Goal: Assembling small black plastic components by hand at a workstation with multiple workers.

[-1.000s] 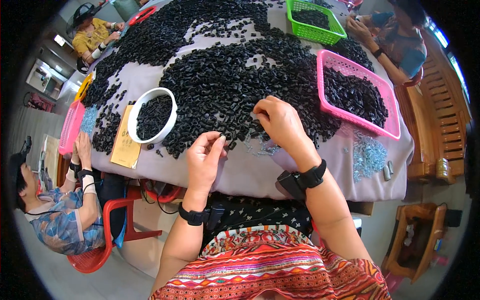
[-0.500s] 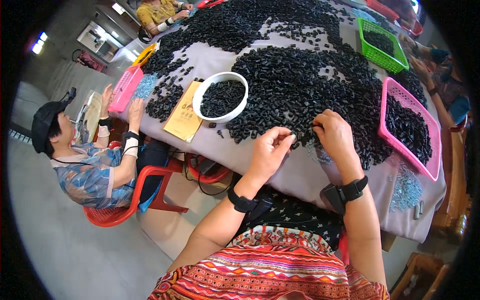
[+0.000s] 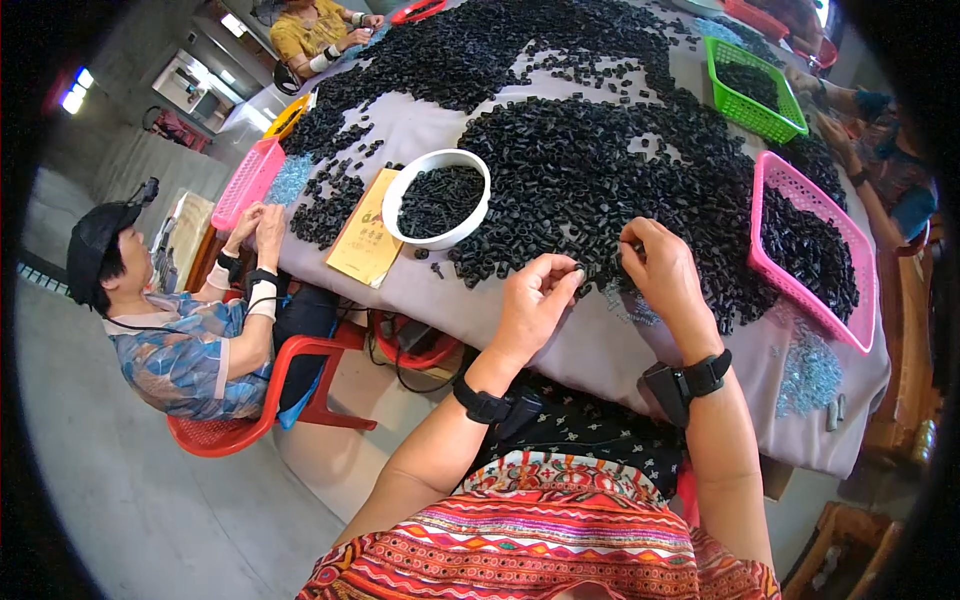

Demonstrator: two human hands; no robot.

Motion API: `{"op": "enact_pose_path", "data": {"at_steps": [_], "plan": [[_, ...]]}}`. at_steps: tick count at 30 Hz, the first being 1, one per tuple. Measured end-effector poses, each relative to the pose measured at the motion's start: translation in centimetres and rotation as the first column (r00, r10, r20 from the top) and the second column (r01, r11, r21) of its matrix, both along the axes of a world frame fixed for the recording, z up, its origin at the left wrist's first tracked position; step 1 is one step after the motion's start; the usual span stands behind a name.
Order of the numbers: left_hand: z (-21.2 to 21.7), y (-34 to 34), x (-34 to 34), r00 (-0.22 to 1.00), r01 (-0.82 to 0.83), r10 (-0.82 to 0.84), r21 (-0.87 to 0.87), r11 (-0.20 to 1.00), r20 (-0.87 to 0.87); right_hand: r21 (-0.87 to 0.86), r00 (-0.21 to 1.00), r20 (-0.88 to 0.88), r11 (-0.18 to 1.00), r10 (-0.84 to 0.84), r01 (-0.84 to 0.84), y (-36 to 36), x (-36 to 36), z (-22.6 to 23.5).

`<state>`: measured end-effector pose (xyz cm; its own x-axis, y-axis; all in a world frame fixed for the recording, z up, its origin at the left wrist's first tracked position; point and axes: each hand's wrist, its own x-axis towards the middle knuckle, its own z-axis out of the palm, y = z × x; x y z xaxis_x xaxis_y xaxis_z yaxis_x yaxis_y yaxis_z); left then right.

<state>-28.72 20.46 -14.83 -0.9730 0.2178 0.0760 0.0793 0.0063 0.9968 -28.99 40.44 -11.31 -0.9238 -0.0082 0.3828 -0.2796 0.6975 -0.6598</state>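
Head view, hands at work over a covered table point(image 3: 600, 350). At the centre of the frame I see the left hand point(image 3: 535, 305) with its thumb and forefinger pinched on a small piece point(image 3: 580, 268), held at the near edge of a broad heap of black parts point(image 3: 600, 160). Just right of it, the right hand point(image 3: 662, 268) has its fingers curled toward the heap; whether they grip a part I cannot tell. Pale coils point(image 3: 635, 308) lie beneath and beside this hand. A white bowl point(image 3: 440, 243) of dark parts stands left of centre, next to a yellow booklet point(image 3: 365, 250); a pink basket point(image 3: 812, 308), also filled with dark parts, stands at the right. I judge the pinched piece to be light, stiff and smooth, probably plastic, hence apt to slip but hardly fragile; it is best taken by opposite side walls, between thumb tip and forefinger tip. The coils I would expect to be light and springy, liable to tangle, and best lifted singly by the middle.
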Motion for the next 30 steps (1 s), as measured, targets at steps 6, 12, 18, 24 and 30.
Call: {"op": "enact_pose_path", "data": {"at_steps": [6, 12, 18, 24, 30], "plan": [[-0.1, -0.4, 0.0, 0.999, 0.037, -0.038, -0.030, 0.999, -0.012, -0.338, 0.981, -0.002, 0.923, 0.193, -0.182, -1.8, 0.2, 0.4], [0.2, -0.5, -0.1, 0.996, 0.072, -0.072, -0.001, 0.997, 0.043, -0.465, 0.948, 0.116, 0.860, 0.297, -0.212, -2.3, 0.6, 0.3], [0.2, -0.3, 0.0, 0.994, 0.083, -0.084, 0.021, 0.996, 0.065, -0.268, 0.957, 0.004, 0.922, 0.291, -0.280, -2.1, 0.8, 0.4], [0.0, -0.2, 0.1, 0.998, 0.051, -0.051, -0.030, 0.998, -0.026, -0.176, 0.948, -0.108, 0.933, 0.299, -0.314, -1.7, 0.8, 0.4], [-0.2, -0.5, 0.0, 0.995, 0.049, -0.059, -0.116, 0.992, -0.081, -0.181, 0.942, -0.068, 0.925, 0.328, -0.335, -2.0, 0.9, 0.8]]}}
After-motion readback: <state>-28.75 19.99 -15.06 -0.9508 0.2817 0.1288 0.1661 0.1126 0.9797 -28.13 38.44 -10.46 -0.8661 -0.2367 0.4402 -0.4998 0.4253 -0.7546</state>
